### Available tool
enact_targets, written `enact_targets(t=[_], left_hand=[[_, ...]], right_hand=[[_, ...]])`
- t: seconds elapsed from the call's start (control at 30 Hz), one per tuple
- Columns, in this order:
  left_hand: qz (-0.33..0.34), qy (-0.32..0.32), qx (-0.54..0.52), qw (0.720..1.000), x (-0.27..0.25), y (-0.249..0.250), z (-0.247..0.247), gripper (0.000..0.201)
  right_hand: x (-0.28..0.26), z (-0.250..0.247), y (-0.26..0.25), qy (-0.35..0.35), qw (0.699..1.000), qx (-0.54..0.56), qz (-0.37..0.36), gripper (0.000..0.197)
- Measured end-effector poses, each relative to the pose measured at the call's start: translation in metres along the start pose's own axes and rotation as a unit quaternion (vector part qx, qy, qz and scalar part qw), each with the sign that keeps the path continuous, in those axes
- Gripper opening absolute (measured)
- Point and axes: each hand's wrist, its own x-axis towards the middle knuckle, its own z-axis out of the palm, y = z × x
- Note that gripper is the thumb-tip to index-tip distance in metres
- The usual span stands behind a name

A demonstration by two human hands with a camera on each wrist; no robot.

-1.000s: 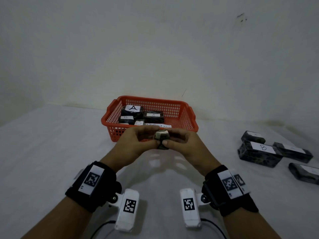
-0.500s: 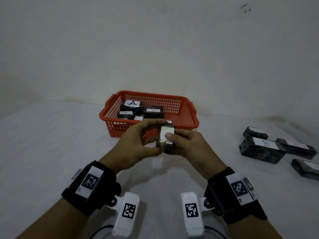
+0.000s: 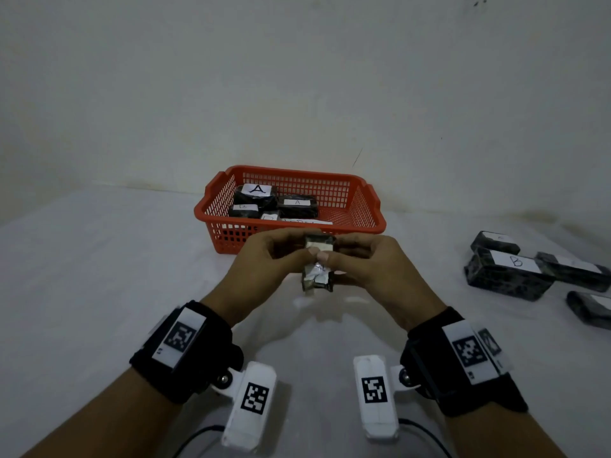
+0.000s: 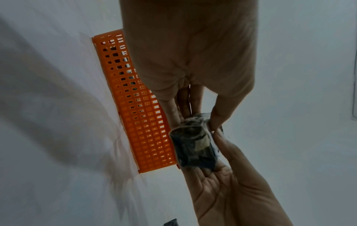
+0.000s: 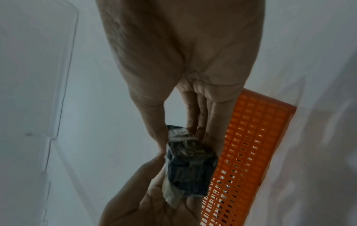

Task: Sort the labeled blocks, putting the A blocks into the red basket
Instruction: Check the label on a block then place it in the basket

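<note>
Both hands hold one small dark wrapped block (image 3: 318, 263) in the air just in front of the red basket (image 3: 370, 206). My left hand (image 3: 264, 262) pinches it from the left, my right hand (image 3: 367, 262) from the right, thumbs on its near face. A crumpled white label shows on the block; its letter is unreadable. The left wrist view shows the block (image 4: 193, 146) between the fingers of both hands, beside the basket wall (image 4: 146, 122). In the right wrist view the block (image 5: 189, 166) sits likewise by the basket (image 5: 251, 145). Several dark blocks lie in the basket, two marked A (image 3: 258, 190).
At the right on the white table (image 3: 99, 292) lie several dark blocks, one labelled B (image 3: 509, 272). A white wall rises right behind the basket. Cables trail from the wrist cameras at the near edge.
The block was turned between both hands, from lying flat to standing up with its label side facing me. The hands stayed in front of the basket.
</note>
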Motion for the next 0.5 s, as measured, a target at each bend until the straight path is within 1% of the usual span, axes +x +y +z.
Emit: enact_targets(t=[0.07,0.2,0.3,0.4,0.5], left_hand=[[-0.007,-0.008,-0.021,1.000,-0.0006,0.0008,0.0000,0.025],[-0.005,0.020,-0.016,1.000,0.0006,0.0027,-0.0022,0.027],[0.000,-0.002,-0.028,1.000,-0.0003,0.0031,-0.0024,0.034],[0.029,0.018,0.002,0.999,0.0002,0.0028,-0.0017,0.036],[0.053,0.033,0.015,0.998,0.0003,0.0015,-0.0010,0.038]], right_hand=[[0.0000,-0.0005,0.0010,0.007,1.000,0.017,0.003,0.033],[-0.0011,-0.0004,0.0030,-0.006,1.000,0.024,0.019,0.032],[-0.0021,0.0002,0.0037,0.016,1.000,0.009,0.001,0.030],[-0.0025,-0.0008,0.0039,0.029,0.999,-0.016,-0.023,0.030],[-0.0025,-0.0018,0.0034,-0.001,1.000,-0.012,-0.006,0.033]])
